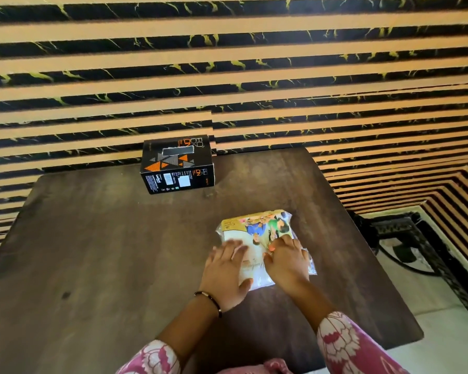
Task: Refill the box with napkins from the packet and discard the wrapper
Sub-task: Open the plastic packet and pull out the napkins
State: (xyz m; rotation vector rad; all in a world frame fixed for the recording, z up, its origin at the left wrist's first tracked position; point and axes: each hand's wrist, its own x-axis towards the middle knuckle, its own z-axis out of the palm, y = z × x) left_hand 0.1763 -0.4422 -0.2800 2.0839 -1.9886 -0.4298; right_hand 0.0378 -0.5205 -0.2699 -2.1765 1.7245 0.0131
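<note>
A clear plastic packet of white napkins with a colourful printed label [257,238] lies flat on the dark brown wooden table [92,252], toward its near right part. The left hand [226,273] rests on the packet's near left side with fingers straight and spread, while the right hand [288,261] presses its right side with fingertips curled into the wrapper. The black cardboard box with orange and grey triangles [177,164] stands well apart at the table's far edge, against the striped wall [254,63].

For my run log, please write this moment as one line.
stage: packet unopened | left hand: flat on packet | right hand: pinches wrapper | box: apart, behind | table
</note>
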